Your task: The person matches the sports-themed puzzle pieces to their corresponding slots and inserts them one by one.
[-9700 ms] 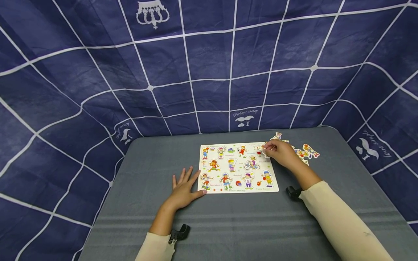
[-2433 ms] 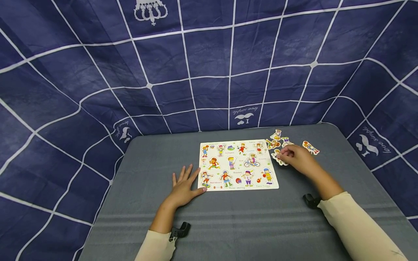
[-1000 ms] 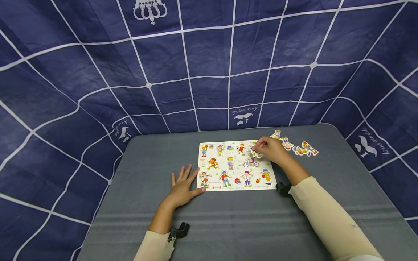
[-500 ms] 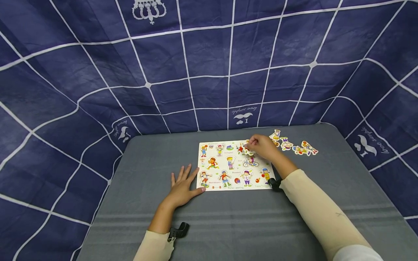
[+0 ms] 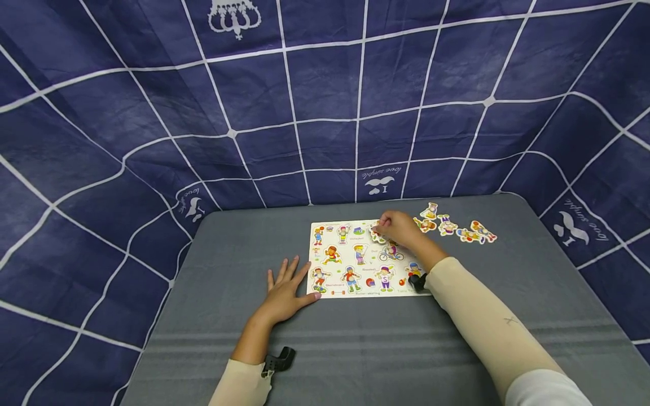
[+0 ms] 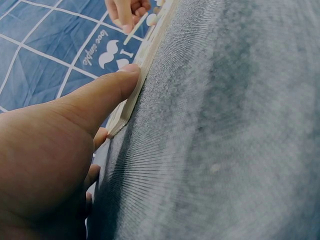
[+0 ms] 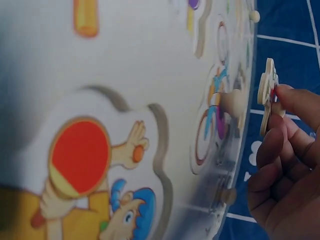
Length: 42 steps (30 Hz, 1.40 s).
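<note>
Operator: State the surroundings.

Technician: A dark blue cloth (image 5: 325,90) with white grid lines hangs along the far, left and right sides. The grey tabletop (image 5: 355,349) extends in front of it.

Operator: What does the tabletop carry?

Technician: A flat, pale puzzle board (image 5: 346,248) lies on the far half. Printed sports figures are set out in three rows across it.

Operator: Report both hands.

Technician: The right hand (image 5: 401,230) reaches in from the right, over the far part of the board; its thumb and fingers pinch one piece. The left hand (image 5: 283,293) lies at the near left corner of the board, fingers spread. Its thumb rests on the top face and the index fingertip meets the left edge.

Operator: Loose parts?

Technician: Five loose pieces (image 5: 447,225) lie on the tabletop, to the right of the board, toward the far side.

Operator: Locate the held piece.

Technician: The held piece (image 7: 264,92) is raised above the far part of the board, apart from its surface. The right wrist view shows it nearly edge-on, with a small knob (image 7: 278,108) projecting from the painted face.
</note>
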{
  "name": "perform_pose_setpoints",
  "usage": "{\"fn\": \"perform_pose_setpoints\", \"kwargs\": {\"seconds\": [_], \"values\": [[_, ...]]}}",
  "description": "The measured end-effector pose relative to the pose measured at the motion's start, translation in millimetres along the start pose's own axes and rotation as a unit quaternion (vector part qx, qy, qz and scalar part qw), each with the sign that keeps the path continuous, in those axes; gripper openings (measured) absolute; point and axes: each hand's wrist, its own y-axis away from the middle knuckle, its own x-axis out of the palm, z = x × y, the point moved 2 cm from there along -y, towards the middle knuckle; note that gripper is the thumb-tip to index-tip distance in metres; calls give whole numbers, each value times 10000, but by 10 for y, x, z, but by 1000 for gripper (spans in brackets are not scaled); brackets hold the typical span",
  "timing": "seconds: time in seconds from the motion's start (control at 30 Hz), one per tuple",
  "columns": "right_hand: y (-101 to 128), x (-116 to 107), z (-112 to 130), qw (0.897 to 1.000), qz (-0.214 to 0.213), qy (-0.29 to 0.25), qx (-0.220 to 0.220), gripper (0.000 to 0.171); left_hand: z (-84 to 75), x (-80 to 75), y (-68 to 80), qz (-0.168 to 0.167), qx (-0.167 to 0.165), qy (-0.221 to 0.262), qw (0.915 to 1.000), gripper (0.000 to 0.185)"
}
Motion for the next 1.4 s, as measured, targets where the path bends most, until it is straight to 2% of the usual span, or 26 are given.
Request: {"fn": "perform_pose_setpoints", "kwargs": {"seconds": [0.33,0.6,0.87,1.4], "values": [[-72,56,-50,9993,58,343,136,21,-4,8,2,-104,124,42,9999,89],[-119,107,-43,9976,47,675,139,22,-23,-16,9,-31,12,30,10000,89],[-114,106,-11,9972,310,653,214,23,-33,-28,20,10,-24,32,10000,88],[-109,108,-19,9975,486,467,197,15,-28,-26,15,6,-25,27,10000,89]]}}
